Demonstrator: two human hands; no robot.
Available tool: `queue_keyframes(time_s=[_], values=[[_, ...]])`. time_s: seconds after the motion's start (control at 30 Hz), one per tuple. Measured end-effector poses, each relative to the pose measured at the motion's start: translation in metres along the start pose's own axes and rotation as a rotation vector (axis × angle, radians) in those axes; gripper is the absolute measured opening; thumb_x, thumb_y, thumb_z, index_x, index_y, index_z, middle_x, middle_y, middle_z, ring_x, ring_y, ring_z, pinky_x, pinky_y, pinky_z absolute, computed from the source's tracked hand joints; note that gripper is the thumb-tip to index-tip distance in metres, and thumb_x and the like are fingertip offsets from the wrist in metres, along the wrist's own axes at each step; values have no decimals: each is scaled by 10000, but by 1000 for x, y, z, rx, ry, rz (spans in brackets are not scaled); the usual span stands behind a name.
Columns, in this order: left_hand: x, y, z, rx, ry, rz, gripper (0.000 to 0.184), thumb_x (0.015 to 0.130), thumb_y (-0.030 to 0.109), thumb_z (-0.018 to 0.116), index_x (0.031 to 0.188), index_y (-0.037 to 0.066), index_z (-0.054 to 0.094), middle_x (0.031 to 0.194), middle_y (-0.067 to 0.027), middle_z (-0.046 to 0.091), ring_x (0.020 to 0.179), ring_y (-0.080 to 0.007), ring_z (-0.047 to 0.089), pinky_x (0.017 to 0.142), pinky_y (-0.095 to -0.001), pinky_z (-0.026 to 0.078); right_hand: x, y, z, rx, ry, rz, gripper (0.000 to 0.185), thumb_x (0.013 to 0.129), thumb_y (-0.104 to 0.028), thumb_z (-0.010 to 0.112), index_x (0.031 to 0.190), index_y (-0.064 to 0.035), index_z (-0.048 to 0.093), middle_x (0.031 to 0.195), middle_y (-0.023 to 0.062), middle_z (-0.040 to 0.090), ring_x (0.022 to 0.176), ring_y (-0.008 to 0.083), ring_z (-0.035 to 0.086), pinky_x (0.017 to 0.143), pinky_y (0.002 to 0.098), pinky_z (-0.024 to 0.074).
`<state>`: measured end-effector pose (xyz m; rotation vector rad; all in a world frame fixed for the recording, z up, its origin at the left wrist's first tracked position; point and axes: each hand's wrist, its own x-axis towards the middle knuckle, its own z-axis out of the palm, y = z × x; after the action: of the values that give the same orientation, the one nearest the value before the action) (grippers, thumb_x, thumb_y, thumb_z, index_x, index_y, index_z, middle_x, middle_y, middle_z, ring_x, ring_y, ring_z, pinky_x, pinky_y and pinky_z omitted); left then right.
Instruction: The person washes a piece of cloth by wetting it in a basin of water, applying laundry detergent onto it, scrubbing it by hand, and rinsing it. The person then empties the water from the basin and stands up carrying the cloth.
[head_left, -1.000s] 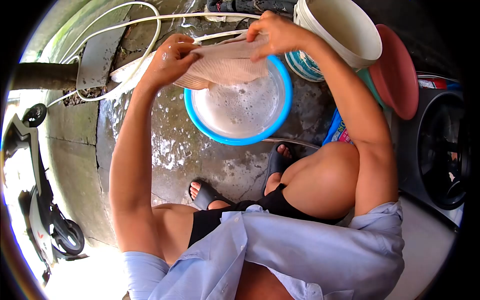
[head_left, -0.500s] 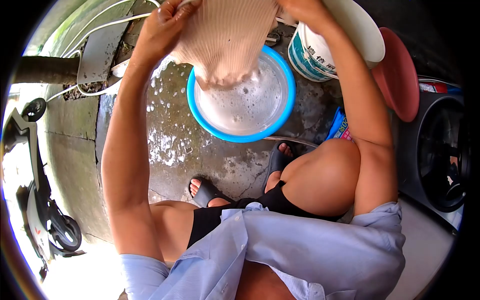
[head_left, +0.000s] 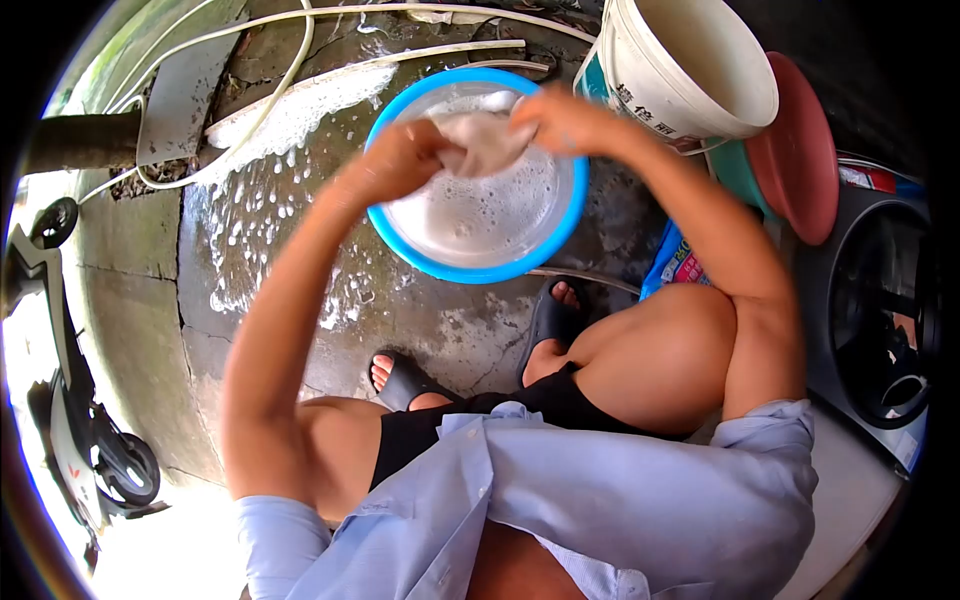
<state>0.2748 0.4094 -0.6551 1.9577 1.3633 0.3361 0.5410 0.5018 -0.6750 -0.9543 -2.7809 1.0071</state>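
A beige ribbed knit garment (head_left: 484, 145), bunched up, is stretched between my two hands over a blue-rimmed basin (head_left: 470, 272). My left hand (head_left: 404, 160) is closed on the garment's left end. My right hand (head_left: 568, 122) grips the other end, its fingers partly smeared by motion. Beneath the cloth, the basin holds cloudy water topped with white suds (head_left: 465, 225). Whether the garment's lower part touches the water is hard to make out.
Right of the basin stands a white bucket (head_left: 640, 75), with a red basin (head_left: 800, 150) behind it. A blue packet (head_left: 665, 262) lies by my knee, near a dark front-loading machine (head_left: 875, 330). A pale hose (head_left: 390, 8) crosses foamy concrete; a scooter (head_left: 75, 400) is far left.
Both hands have come down toward me with the garment, from beyond the basin to over it. The cloth went from hanging spread out to bunched. More foam lies on the ground at left.
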Motion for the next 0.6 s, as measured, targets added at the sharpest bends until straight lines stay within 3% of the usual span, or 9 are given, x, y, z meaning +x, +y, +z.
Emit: queue_keyframes(time_s=[0.03,0.13,0.23,0.27,0.37,0.4,0.5,0.57,0.6], values=[[8,-37,40,72,-129,91,284,886,56,618,1125,148,743,1153,-151,689,1089,-273,650,982,-366,512,2,-2,30,-58,-241,154,390,717,55,577,1068,-47,716,1016,191,715,989,333,694,866,425,545],[3,-95,138,209,-285,-17,428,880,64,614,1279,205,679,1414,-157,541,1251,-334,564,1052,-392,464,-11,55,138,-266,-388,20,342,750,-32,616,1058,-118,737,1003,143,711,1002,341,675,887,437,535],[-30,-88,177,427,-208,-102,541,878,57,592,1374,273,588,1562,-76,395,1381,-362,440,1113,-548,394,-34,65,182,-588,-342,-105,322,839,-153,597,1141,-148,711,1040,81,679,1050,313,656,918,417,516],[-36,-85,181,426,-236,-111,519,856,61,595,1349,226,600,1559,-66,404,1385,-359,434,1092,-622,379,-37,68,192,-591,-411,-90,333,852,-146,584,1162,-152,704,1067,105,691,1039,330,662,922,421,521],[-18,-86,188,443,-629,-228,497,826,62,589,1309,169,624,1482,-83,506,1362,-354,465,1070,-571,424,-17,63,199,-482,-784,62,354,811,-109,615,1147,-157,716,1098,121,708,1021,323,675,896,425,536],[-11,-101,197,408,-692,-289,429,800,58,570,1211,106,683,1283,-144,653,1242,-365,576,1001,-508,490,-11,53,184,-490,-816,24,324,747,-61,645,1051,-110,744,1013,153,733,927,343,698,814,450,552],[-7,-104,157,277,-474,-269,301,820,57,556,1059,67,739,1099,-183,715,1100,-385,658,954,-456,519,11,49,144,-254,-669,141,265,690,-19,650,936,-41,745,880,182,728,797,310,707,714,452,547],[1,-106,103,179,-354,-221,324,858,86,536,1123,94,721,1087,-222,700,1026,-387,671,905,-454,529,15,45,85,164,-358,175,204,685,8,623,862,-1,723,769,178,711,696,224,678,640,404,529],[0,-114,82,22,-128,-157,318,880,122,553,1153,96,714,1097,-223,700,1008,-398,674,904,-444,532,14,44,54,353,-266,316,245,678,35,596,886,2,721,756,131,702,678,156,632,623,339,519]])
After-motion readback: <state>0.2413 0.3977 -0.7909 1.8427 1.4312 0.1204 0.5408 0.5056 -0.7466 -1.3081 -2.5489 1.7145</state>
